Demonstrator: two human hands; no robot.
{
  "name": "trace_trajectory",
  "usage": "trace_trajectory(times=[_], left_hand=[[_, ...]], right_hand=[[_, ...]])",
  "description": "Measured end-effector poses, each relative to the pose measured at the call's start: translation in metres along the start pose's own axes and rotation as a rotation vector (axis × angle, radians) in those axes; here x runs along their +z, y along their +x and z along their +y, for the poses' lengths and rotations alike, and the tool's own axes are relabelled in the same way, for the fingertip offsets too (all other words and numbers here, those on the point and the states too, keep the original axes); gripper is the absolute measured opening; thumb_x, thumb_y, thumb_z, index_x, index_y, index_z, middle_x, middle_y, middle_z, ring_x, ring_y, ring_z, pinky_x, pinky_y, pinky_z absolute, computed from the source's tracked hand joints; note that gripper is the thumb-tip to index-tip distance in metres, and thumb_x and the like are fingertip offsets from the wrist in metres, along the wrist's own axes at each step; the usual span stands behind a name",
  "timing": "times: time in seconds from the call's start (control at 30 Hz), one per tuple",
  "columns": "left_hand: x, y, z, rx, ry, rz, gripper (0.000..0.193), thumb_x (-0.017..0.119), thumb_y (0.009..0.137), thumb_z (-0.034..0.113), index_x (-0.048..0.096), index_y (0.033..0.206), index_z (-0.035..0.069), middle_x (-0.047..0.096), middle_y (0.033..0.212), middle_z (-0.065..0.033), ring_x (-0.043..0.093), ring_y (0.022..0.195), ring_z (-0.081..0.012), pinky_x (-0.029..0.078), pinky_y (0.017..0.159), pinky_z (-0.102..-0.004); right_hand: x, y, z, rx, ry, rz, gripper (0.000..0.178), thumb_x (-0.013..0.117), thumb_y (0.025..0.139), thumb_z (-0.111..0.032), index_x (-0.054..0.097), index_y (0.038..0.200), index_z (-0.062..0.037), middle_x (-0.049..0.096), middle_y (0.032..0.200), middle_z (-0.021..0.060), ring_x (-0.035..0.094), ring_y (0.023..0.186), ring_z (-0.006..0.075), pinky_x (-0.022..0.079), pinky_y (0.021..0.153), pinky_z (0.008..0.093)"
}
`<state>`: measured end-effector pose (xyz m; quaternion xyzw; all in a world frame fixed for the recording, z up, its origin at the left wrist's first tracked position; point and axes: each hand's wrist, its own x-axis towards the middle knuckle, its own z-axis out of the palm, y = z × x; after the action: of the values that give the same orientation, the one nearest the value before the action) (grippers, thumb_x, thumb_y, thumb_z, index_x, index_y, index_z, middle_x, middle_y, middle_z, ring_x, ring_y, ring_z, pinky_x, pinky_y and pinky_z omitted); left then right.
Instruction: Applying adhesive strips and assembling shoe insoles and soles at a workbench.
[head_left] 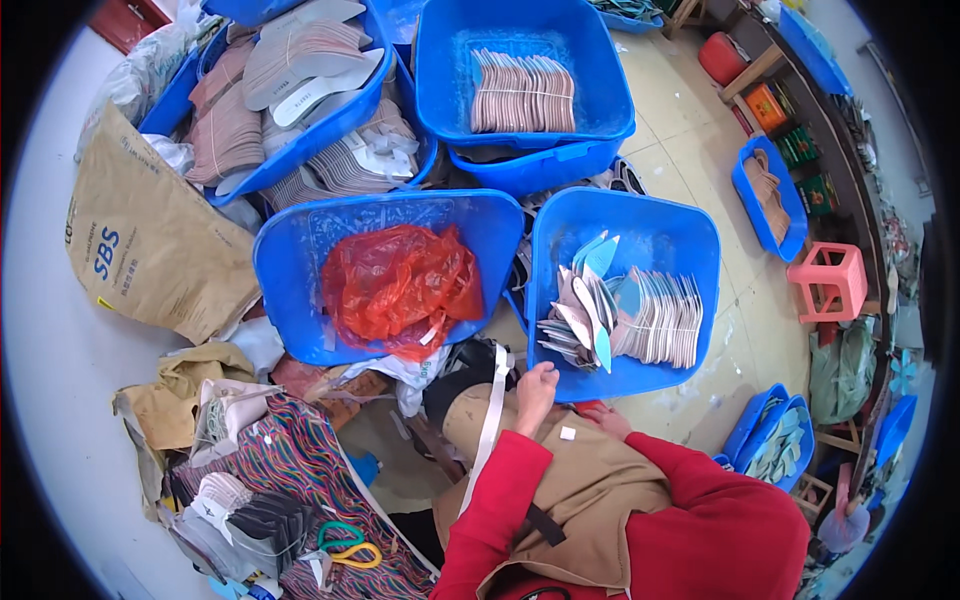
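My left hand (537,392) is closed beside the lower left corner of a blue bin (630,384); whatever its fingers hold, if anything, is hidden. A white strap (485,440) hangs just left of it. My right hand (610,421) lies low by the bin's near rim, next to a small red thing (590,406), its fingers mostly out of sight. Inside that bin stands a tied bundle of pale shoe insoles (660,318), with loose insoles (582,310), some light blue, heaped to its left. A brown apron (590,470) covers my lap.
To the left, a blue bin (275,260) holds a crumpled red plastic bag (400,285). Farther back, another bin (440,90) contains bundled insoles (522,92). Green-and-yellow-handled scissors (350,545) lie on patterned cloth (300,440). A pink stool (830,280) stands at right.
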<state>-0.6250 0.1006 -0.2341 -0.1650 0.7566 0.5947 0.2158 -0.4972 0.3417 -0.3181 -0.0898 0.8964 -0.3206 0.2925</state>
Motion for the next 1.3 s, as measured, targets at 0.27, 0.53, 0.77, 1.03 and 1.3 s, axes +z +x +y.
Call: trace_trajectory(times=[0.27,0.53,0.77,1.03,1.3], left_hand=[[0.036,0.002,-0.001,-0.021,-0.186,-0.095,0.03,0.062,0.087,0.02,0.068,0.107,-0.001,0.069,0.079,-0.0097,0.062,0.071,-0.0229,0.049,0.069,-0.0301],[0.068,0.022,0.012,-0.053,-0.207,-0.185,0.031,0.062,0.088,0.018,0.066,0.111,-0.002,0.07,0.083,-0.0097,0.063,0.074,-0.0196,0.049,0.07,-0.0273],[0.153,0.047,0.014,-0.081,-0.137,-0.448,0.04,0.064,0.086,0.019,0.061,0.119,-0.003,0.069,0.096,-0.0119,0.064,0.081,-0.0236,0.05,0.074,-0.0298],[0.211,0.094,-0.002,0.065,0.149,-0.38,0.056,0.062,0.085,0.015,0.046,0.137,-0.002,0.055,0.129,-0.0235,0.057,0.112,-0.0365,0.045,0.096,-0.0385],[0.23,0.105,-0.023,-0.012,0.213,-0.389,0.062,0.06,0.085,0.017,0.039,0.138,-0.006,0.055,0.127,-0.0279,0.056,0.114,-0.0405,0.044,0.098,-0.0431]], right_hand=[[-0.005,-0.004,-0.042,0.414,-0.137,0.074,0.031,0.055,0.09,-0.035,0.068,0.104,-0.0098,0.068,0.095,0.0143,0.062,0.086,0.0385,0.049,0.073,0.045],[-0.012,-0.003,-0.038,0.374,0.068,0.104,0.029,0.06,0.084,-0.034,0.068,0.099,-0.0101,0.07,0.09,0.0133,0.065,0.084,0.0356,0.05,0.075,0.0438],[-0.034,-0.005,-0.052,0.427,0.261,0.069,0.028,0.059,0.084,-0.032,0.069,0.098,-0.0102,0.071,0.091,0.012,0.064,0.086,0.0351,0.048,0.08,0.0417],[-0.038,-0.001,-0.042,0.51,0.388,0.026,0.032,0.055,0.086,-0.032,0.069,0.103,-0.0098,0.07,0.092,0.0141,0.064,0.089,0.0336,0.048,0.08,0.0408],[-0.025,-0.006,0.013,0.426,0.922,0.296,0.024,0.054,0.084,-0.005,0.067,0.103,0.002,0.07,0.092,0.0108,0.062,0.077,0.0201,0.049,0.074,0.0289]])
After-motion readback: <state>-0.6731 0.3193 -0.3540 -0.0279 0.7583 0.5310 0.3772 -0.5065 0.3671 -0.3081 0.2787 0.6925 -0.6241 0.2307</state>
